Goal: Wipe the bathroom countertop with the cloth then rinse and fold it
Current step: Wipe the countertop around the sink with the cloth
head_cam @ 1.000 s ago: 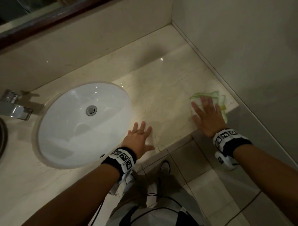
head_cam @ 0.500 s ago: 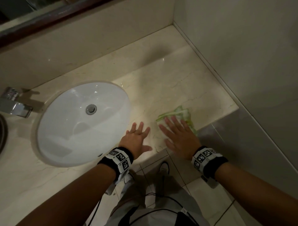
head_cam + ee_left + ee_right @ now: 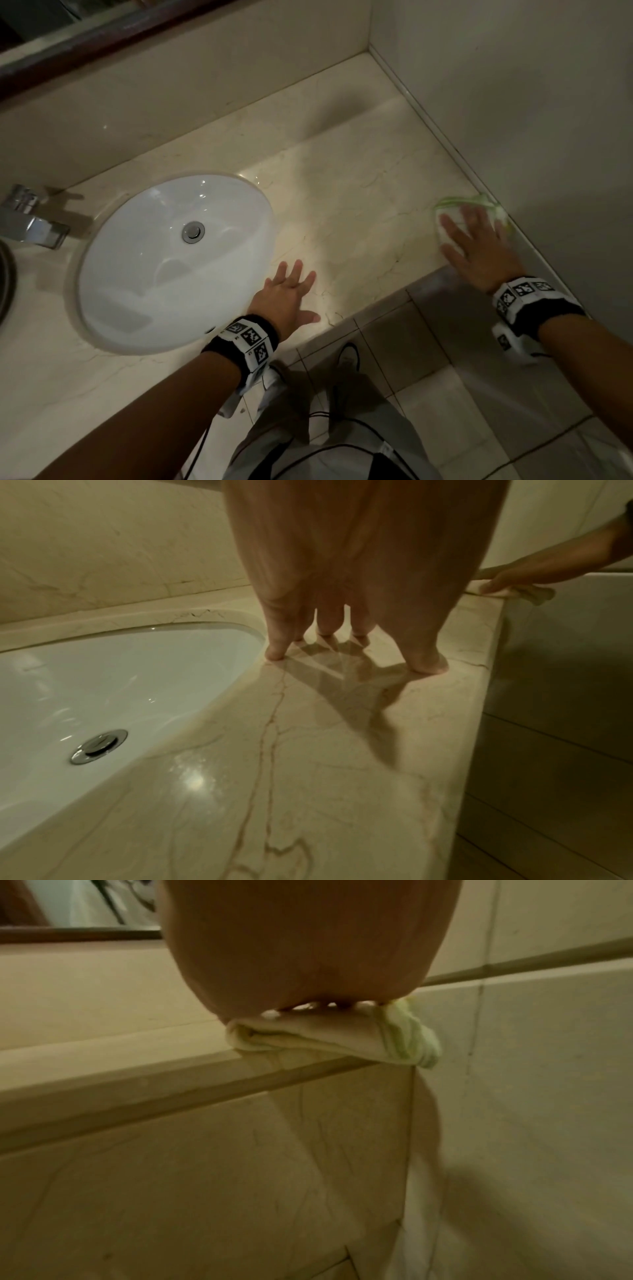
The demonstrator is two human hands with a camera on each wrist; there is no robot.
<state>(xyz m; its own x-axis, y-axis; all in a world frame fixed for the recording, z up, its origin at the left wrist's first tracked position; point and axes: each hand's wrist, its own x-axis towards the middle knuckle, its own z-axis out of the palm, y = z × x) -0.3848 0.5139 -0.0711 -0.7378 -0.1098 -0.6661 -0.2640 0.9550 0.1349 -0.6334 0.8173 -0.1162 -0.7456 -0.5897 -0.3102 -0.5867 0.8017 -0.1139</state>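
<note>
A pale green and white cloth [image 3: 445, 209] lies bunched on the beige marble countertop [image 3: 342, 192], at its far right end against the side wall. My right hand [image 3: 476, 240] presses flat on it with straight, spread fingers. In the right wrist view the cloth [image 3: 342, 1037] sits at the counter's front edge, one corner hanging over. My left hand [image 3: 287, 294] rests flat on the bare counter just right of the white sink [image 3: 137, 274], fingers straight and holding nothing. In the left wrist view its fingertips [image 3: 276, 653] touch the marble beside the basin rim.
A chrome tap [image 3: 30, 222] stands left of the sink, whose drain plug [image 3: 193, 232] shows in the bowl. A dark-framed mirror [image 3: 102, 34] runs along the back wall. The tiled side wall [image 3: 531, 120] bounds the counter on the right. The tiled floor and my legs lie below.
My right hand slid the cloth from the counter's middle front, near my left hand, back to the right end by the wall. The left hand stayed put.
</note>
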